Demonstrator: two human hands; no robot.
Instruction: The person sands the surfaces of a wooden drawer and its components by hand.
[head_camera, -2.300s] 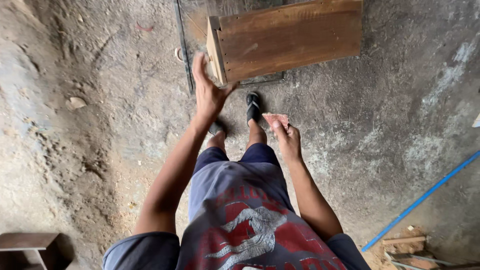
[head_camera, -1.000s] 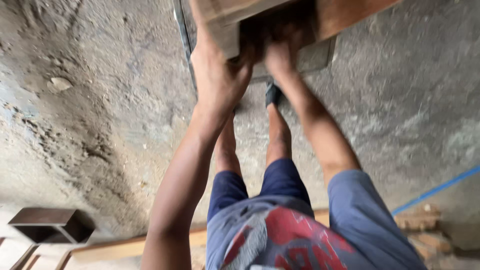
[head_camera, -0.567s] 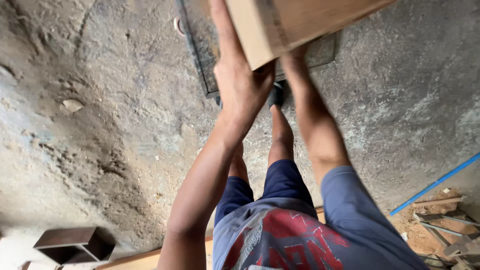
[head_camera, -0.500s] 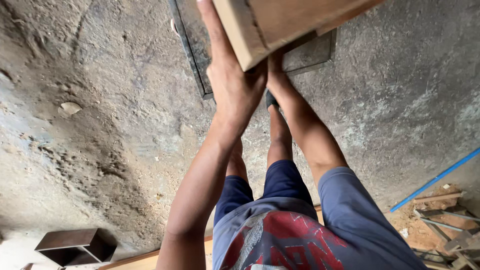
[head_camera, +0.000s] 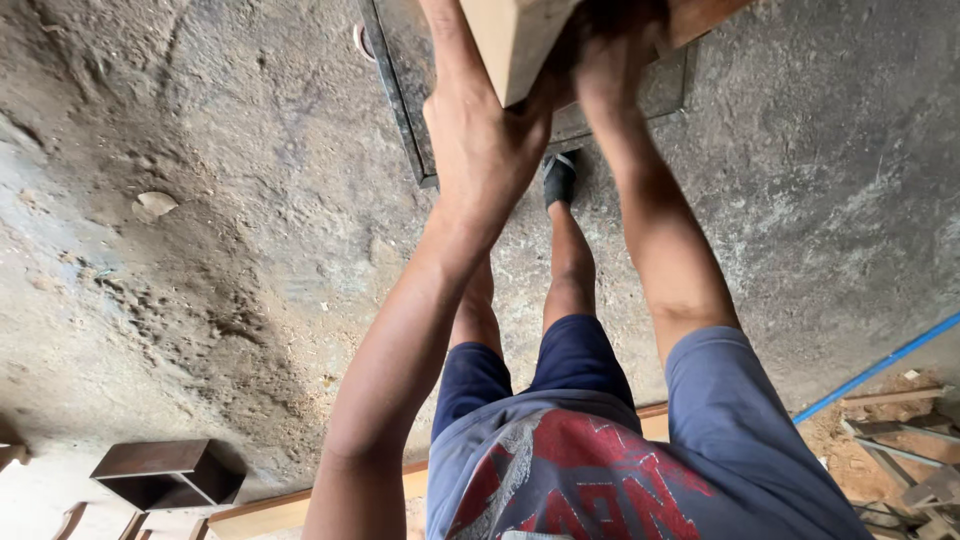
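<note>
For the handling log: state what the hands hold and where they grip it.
Both hands hold a wooden box: the left hand clasps its pale end edge, the right hand grips its underside.

Rough grey concrete floor (head_camera: 230, 250), metal floor frame (head_camera: 400, 100), blue pipe (head_camera: 880, 365), dark open box (head_camera: 165, 472).

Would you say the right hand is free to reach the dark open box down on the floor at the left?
Probably not: the right hand and left hand both hold up the wooden piece, while the dark box lies low, across the body.
</note>
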